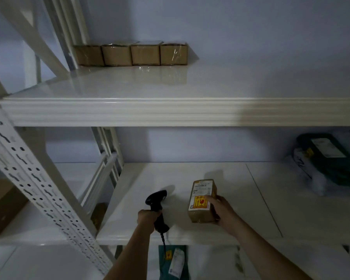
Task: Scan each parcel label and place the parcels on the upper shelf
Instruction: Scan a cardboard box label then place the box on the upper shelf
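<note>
A: Status of both hands?

B: The left hand (148, 217) is clamped around the grip of the scanner (157, 201); its head points up and away, toward the back of the middle shelf (190, 174). The right hand (223, 212) grips the parcel (202, 201) from its right side, thumb on the top face beside the yellow sticker. The hands are apart, with bare shelf between them.

A: Parcel location and orientation?

B: It sits low over the middle shelf, near the front edge; contact with the shelf cannot be confirmed. Its long axis runs front to back, slightly tilted. The label faces up.

A: Relation to the scanner?

B: The parcel lies just right of the scanner head, at about the same depth. The scanner is aimed past it, not at the label. Judgement: the scan needs the scanner head turned right and down, or the label tipped left toward it.

A: And placement?

B: The upper shelf (170, 112) is directly above. Four boxes (131, 54) stand in a row at its back left; the right hand, already holding the parcel, is the one to lift it.
</note>
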Demonstrator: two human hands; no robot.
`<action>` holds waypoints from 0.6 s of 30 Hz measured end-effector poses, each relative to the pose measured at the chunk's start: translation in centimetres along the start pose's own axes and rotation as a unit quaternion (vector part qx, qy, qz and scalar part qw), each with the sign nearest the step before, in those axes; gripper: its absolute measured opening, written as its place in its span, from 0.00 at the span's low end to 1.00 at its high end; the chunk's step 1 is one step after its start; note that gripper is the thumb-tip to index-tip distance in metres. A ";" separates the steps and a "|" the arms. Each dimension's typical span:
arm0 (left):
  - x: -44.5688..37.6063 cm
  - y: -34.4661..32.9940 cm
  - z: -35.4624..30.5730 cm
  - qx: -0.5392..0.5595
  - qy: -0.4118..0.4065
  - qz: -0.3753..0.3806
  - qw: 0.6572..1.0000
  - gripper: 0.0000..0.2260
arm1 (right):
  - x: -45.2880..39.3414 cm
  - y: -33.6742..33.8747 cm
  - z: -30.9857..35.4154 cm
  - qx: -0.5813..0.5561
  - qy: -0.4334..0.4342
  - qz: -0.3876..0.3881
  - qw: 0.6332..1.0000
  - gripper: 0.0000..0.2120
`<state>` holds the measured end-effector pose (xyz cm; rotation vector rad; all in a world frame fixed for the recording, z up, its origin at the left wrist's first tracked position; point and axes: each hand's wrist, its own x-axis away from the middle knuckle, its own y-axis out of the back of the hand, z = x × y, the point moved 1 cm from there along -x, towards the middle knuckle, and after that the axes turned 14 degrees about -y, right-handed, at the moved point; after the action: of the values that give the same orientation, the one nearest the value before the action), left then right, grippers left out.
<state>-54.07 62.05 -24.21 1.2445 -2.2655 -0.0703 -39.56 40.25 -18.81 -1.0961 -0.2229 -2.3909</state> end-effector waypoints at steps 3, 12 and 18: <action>-0.7 -0.3 0.7 -0.028 0.020 0.004 0.999 0.20 | -0.4 0.4 0.0 -0.018 -0.012 -0.017 1.000 0.30; 2.7 0.2 -4.3 -0.203 0.000 0.032 0.979 0.22 | 1.7 -0.5 2.3 -0.060 0.022 -0.012 0.998 0.18; 8.0 -1.7 -11.5 -0.106 -0.237 0.096 0.961 0.24 | 4.5 -0.7 4.9 -0.045 0.080 -0.011 0.996 0.13</action>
<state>-50.52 57.12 -11.46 0.9626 -2.6836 -0.5788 -39.14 40.83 -12.20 -0.9380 -0.0725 -2.5150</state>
